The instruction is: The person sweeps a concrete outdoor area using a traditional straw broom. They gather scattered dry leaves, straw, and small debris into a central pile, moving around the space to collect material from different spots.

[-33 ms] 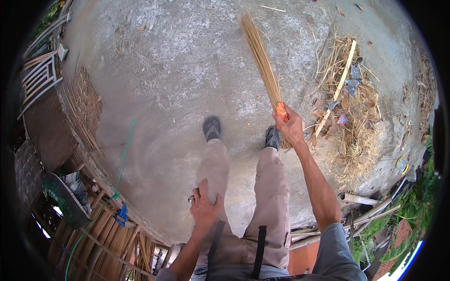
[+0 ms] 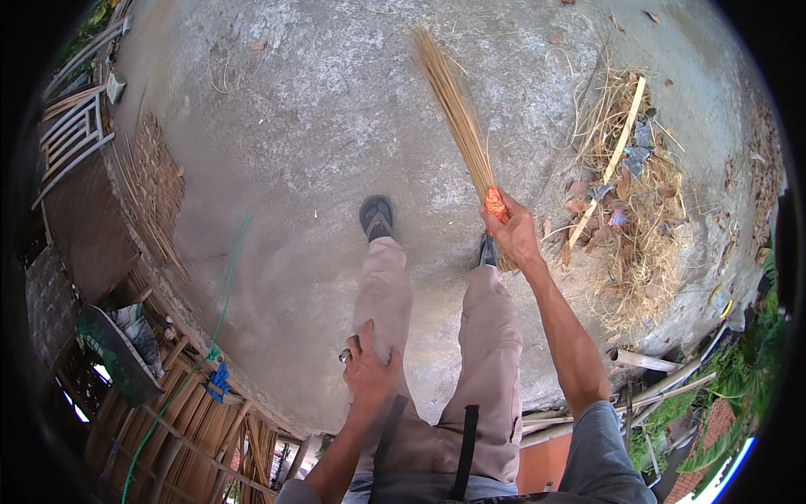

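**Broom held over the concrete yard**

The right hand (image 2: 514,235) was closed around the stick broom (image 2: 457,118) at its orange binding, hiding the handle end; its bristles fanned out over the concrete. The left hand (image 2: 368,370) lay flat and empty on the thigh. Small wrappers in the debris pile (image 2: 634,218), blue and pink, were too small to make out.

Straw-stick broom (image 2: 457,118); rough matt concrete floor (image 2: 294,143); cloth trousers (image 2: 487,353).

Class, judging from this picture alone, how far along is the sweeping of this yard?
Done: a debris pile sits gathered at the right. In hand: the right hand grips the stick broom; the left hand rests on the thigh. Left: scattered leaves on the concrete.
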`<act>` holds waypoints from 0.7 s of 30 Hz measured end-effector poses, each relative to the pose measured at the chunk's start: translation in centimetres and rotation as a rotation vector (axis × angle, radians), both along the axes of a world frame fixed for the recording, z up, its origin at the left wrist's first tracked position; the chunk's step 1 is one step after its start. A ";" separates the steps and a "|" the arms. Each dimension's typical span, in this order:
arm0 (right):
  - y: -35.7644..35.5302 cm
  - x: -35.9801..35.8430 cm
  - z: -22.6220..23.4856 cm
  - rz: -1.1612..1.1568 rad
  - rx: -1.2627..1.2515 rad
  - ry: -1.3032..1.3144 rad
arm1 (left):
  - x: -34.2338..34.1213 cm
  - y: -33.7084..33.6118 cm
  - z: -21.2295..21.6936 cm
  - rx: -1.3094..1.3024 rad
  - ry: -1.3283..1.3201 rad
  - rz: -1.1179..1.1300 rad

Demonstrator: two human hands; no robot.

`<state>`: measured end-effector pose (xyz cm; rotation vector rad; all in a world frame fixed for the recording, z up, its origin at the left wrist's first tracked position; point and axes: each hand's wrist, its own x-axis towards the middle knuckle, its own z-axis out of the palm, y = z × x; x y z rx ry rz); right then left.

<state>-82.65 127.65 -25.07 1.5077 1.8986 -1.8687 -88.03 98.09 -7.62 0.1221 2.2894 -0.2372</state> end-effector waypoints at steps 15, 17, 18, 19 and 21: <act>-9.8 -48.3 -11.3 0.461 -0.134 0.120 | -19.3 -2.9 -3.1 0.059 -0.164 0.189; -5.7 -46.0 -13.9 0.170 -0.037 0.095 | -20.4 -3.0 -2.9 0.069 -0.185 0.219; -2.7 -43.5 -15.9 -0.002 0.026 0.067 | -21.1 -2.9 -2.9 0.081 -0.193 0.217; 0.1 -40.6 -16.5 -0.083 -0.035 0.104 | -21.6 -3.2 -3.1 0.099 -0.197 0.229; 4.4 -34.7 -15.6 -0.424 -0.015 0.037 | -22.4 -3.7 -3.3 0.139 -0.197 0.255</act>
